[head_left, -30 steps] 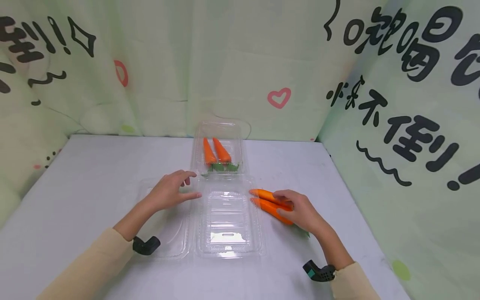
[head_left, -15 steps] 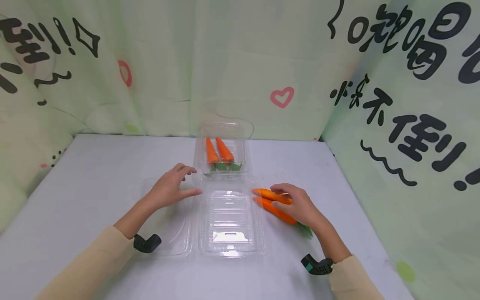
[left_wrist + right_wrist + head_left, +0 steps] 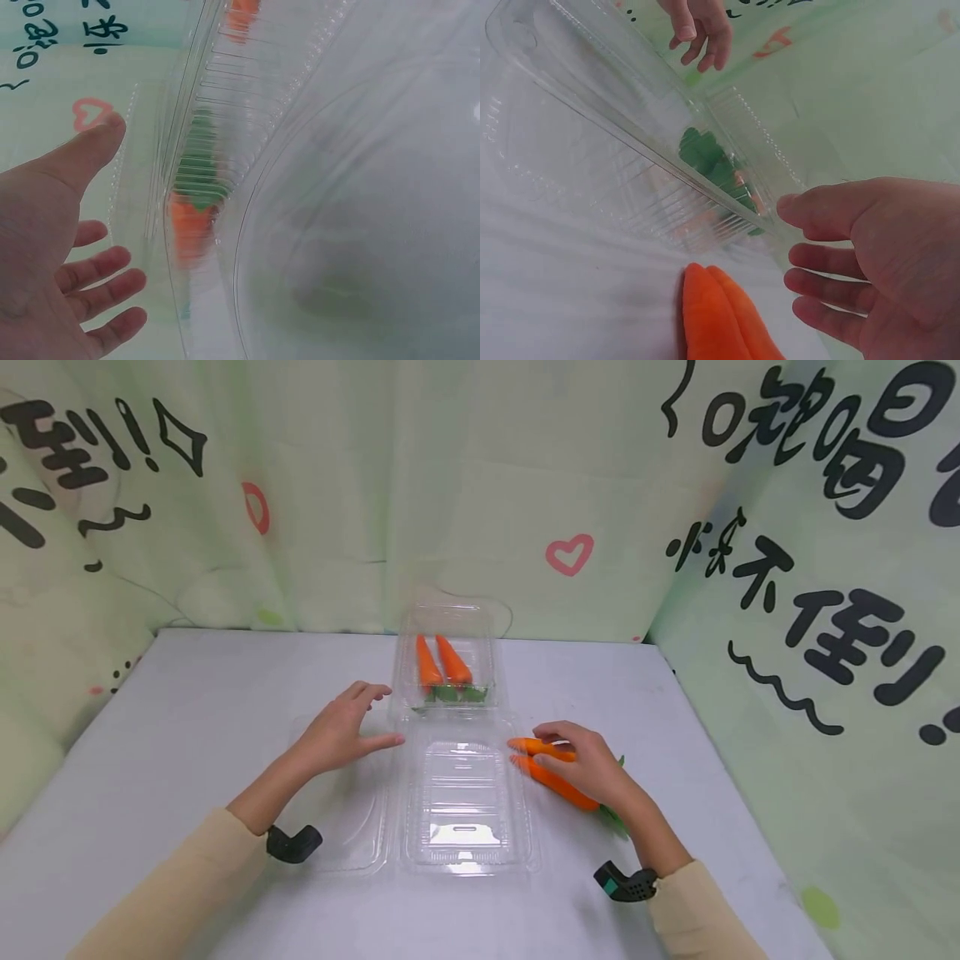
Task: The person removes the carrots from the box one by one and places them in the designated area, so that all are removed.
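Note:
My right hand is over two orange toy-like carrots with green tops, which lie side by side to the right of a clear plastic box. In the right wrist view its fingers are spread and relaxed beside the carrots, with nothing between them and the thumb. My left hand hovers at the box's left rim, fingers apart and holding nothing, as the left wrist view also shows. The box stands open, its clear lid folded out to the left.
Directly behind this box stands another clear box with its lid raised, holding two carrots with their green tops toward me. The white table ends at a printed pale green curtain at the back and sides.
My right hand has shifted slightly back and left off the carrots, uncovering more of their green tops. The left hand has barely moved. The head view has turned a little left.

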The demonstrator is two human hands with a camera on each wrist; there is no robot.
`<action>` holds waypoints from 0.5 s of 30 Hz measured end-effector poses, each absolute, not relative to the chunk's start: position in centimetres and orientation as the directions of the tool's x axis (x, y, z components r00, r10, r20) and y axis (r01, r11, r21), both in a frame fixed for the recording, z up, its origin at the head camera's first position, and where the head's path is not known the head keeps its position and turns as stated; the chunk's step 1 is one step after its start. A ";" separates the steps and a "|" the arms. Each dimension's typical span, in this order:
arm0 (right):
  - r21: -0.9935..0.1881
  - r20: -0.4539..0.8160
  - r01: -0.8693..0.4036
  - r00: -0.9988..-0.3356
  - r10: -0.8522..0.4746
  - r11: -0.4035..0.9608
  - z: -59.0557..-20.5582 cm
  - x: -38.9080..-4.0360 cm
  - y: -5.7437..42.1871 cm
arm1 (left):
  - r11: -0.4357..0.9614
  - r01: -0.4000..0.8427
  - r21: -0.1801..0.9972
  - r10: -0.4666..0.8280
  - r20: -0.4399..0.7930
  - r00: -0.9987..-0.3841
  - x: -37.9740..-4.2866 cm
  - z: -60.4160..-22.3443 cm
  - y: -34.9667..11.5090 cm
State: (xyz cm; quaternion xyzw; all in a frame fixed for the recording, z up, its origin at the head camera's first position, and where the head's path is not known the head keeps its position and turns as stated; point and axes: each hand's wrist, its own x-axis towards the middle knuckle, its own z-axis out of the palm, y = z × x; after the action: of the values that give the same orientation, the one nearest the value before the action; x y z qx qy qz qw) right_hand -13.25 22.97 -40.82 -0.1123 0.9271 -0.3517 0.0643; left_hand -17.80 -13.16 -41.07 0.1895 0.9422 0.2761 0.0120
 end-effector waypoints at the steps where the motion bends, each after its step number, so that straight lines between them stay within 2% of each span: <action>1: -0.670 -0.040 -0.161 -0.967 -0.252 0.725 -40.8 -13.3 22.9 | 0.776 0.349 0.526 0.363 0.079 -0.928 -17.8 -41.0 -13.2; 15: -0.709 0.009 -0.190 -0.965 -0.262 0.679 -40.9 -14.7 22.2 | 0.778 0.351 0.521 0.370 0.072 -0.926 -18.3 -40.1 -13.5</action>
State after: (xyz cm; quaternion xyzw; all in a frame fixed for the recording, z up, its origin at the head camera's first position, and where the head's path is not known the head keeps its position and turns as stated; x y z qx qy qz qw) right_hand -14.70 22.19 -40.91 -0.1235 0.9150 -0.3813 0.0467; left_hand -18.31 -13.47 -40.05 0.1914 0.9427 0.2727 0.0174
